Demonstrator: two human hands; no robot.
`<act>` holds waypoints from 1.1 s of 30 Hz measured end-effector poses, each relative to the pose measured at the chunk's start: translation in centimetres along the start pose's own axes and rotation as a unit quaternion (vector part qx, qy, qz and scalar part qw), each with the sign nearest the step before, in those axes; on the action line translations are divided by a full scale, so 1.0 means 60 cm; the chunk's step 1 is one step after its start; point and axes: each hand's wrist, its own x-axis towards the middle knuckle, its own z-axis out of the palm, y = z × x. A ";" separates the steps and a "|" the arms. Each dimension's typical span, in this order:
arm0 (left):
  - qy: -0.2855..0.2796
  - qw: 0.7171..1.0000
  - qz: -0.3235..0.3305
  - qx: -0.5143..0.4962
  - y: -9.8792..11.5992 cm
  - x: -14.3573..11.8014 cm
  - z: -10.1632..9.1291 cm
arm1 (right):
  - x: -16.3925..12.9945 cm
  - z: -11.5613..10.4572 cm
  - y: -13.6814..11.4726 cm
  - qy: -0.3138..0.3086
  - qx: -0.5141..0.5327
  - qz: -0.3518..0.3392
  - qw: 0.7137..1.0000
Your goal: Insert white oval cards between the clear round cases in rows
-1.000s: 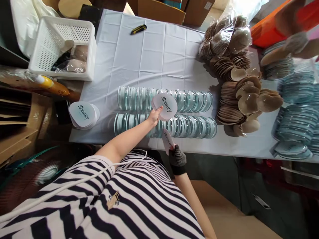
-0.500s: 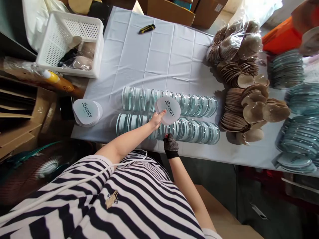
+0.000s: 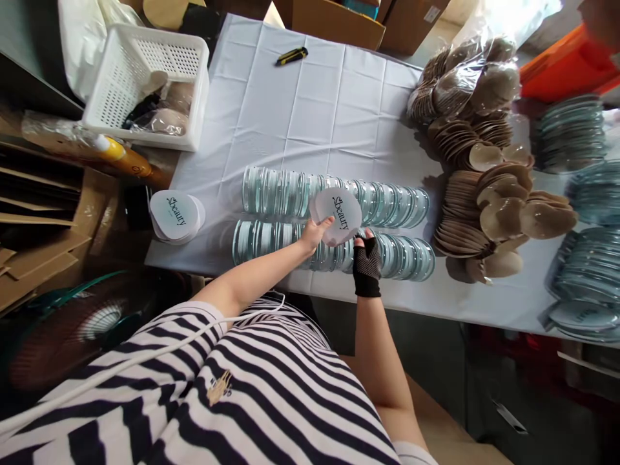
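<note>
My bare left hand [image 3: 317,236] grips a small stack of rounded white cards [image 3: 345,210] printed "Sbeauty", with the thumb on top. The cards are above two long rows of clear plastic cases standing on edge, a far row [image 3: 276,192] and a near row [image 3: 259,240]. White inserts show between cases in the near row. My right hand [image 3: 368,261], in a black fingerless glove, is at the near row just right of the cards. Its fingers are curled and their tips close together; whatever they pinch is too small to make out.
More printed cards [image 3: 175,216] lie at the table's left edge. Beige cup-shaped pads [image 3: 504,216] are piled on the right, beside stacks of clear cases [image 3: 588,268]. A white basket [image 3: 196,119] is at the back left; a utility knife [image 3: 292,56] lies toward the back.
My right hand has moved right and up along the near row, from below the cards to beside their right edge. My left hand still holds the cards, slightly farther right.
</note>
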 end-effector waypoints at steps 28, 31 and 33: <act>0.029 0.995 -0.066 -0.071 0.063 0.004 -0.081 | -0.155 0.100 -0.061 -0.173 -0.315 0.046 0.932; 0.020 0.995 -0.067 -0.074 0.061 0.006 -0.085 | -0.159 0.099 -0.056 -0.151 -0.308 0.063 0.937; 0.022 0.994 -0.070 -0.078 0.061 0.005 -0.086 | -0.153 0.110 -0.050 -0.153 -0.310 0.060 0.937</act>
